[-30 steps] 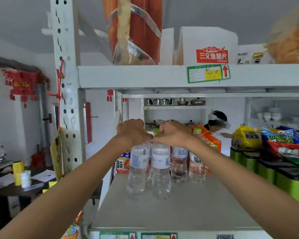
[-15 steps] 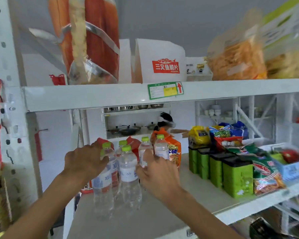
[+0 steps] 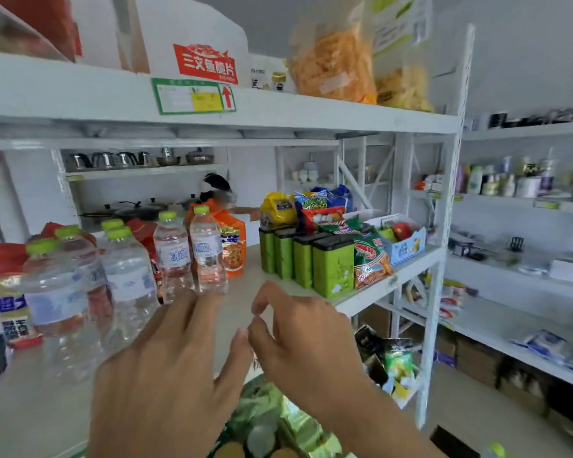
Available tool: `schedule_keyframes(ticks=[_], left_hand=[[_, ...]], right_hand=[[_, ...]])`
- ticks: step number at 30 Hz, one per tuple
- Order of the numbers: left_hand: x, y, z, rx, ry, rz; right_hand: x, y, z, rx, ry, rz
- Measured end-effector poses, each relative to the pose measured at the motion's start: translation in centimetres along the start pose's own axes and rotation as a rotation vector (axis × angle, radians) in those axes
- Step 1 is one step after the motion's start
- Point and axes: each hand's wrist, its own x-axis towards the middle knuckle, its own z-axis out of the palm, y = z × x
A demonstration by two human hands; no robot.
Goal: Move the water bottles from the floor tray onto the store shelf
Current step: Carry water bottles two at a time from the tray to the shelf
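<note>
Several clear water bottles with green caps stand upright on the white shelf (image 3: 278, 292). A front group (image 3: 126, 285) is at the left, and two more bottles (image 3: 192, 256) stand behind it. My left hand (image 3: 176, 368) hovers low in front of the shelf, fingers spread, holding nothing, just right of the front bottles. Beside it my right hand (image 3: 298, 338) is also empty, its fingers loosely curled. Neither hand touches a bottle. The floor tray is out of view.
Green tins (image 3: 311, 259) and snack bags (image 3: 368, 256) fill the right part of the shelf. Orange and red packets (image 3: 232, 249) stand behind the bottles. The upper shelf (image 3: 278, 110) carries boxes and bagged snacks. More shelving runs along the right wall. Green packaged goods lie below.
Both hands have let go of the bottles and pulled back toward me. The view has swung to the right. The bottles stay standing on the shelf.
</note>
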Motion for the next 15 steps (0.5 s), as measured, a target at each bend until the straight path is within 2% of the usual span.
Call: schedule_keyframes(ticks=[7,11,15], left_hand=[[0.4,7.2,0.6,-0.133,-0.103,0.139],[1.8,13.2,2.8,-0.235,-0.115,0.242],[2.3,22.4,7.0,-0.338,-0.181,0.321]], right_hand=[[-3.7,3.9,-5.9,-0.06,0.083,0.056],[-5.9,9.5,-9.5,-0.095,0.112,0.138],[-9.3,16.8,-13.6,-0.177,0.078,0.202]])
